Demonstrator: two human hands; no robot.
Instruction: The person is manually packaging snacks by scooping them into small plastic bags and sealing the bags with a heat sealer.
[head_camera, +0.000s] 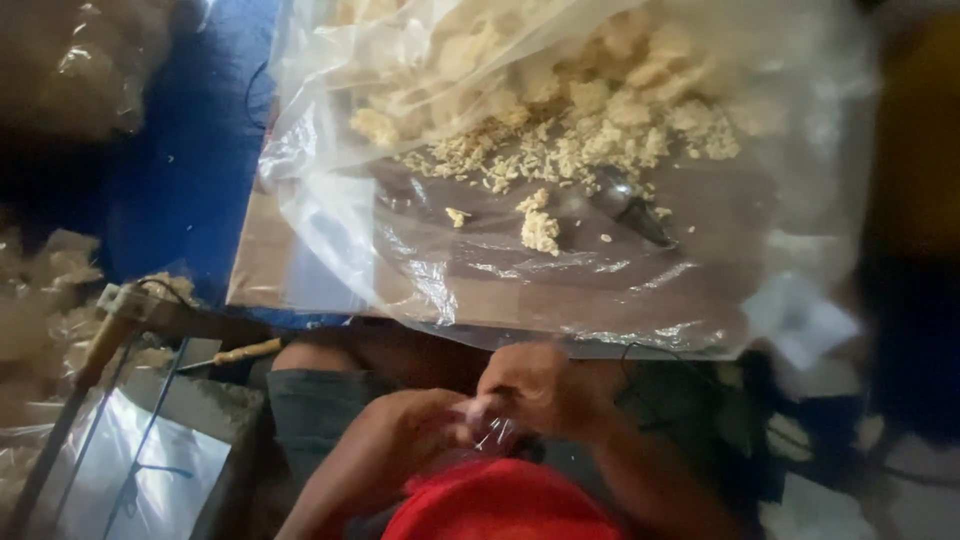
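My left hand (400, 425) and my right hand (535, 385) meet low in front of me, just above my lap, with a small piece of clear plastic (490, 430) pinched between them. Both grips are closed tight on it, fingertips touching through the film; it is thin, glossy and crinkled, and I cannot tell whether anything is inside it. Right below it sits a red cloth (500, 505), soft and matte, and my dark grey shorts (315, 405) lie to the left.

Ahead of my hands, well apart from them, a big clear plastic sheet (560, 290) is spread over a brown surface (255, 270), wrinkled and shiny, its near edge hanging just past the surface toward my knuckles. On it lies a heap of pale yellow crumbly food (570, 110), lumpy at the far side and breaking into small grains nearer me, with one little clump (540, 228) apart from the rest. A metal spoon (625, 200) rests beside the grains, dull and grey.

To the left, blue cloth (190, 160) covers the floor. Lower left, a wooden-handled tool (240, 352) lies near more clear plastic bags (150, 470); that side is blurred.
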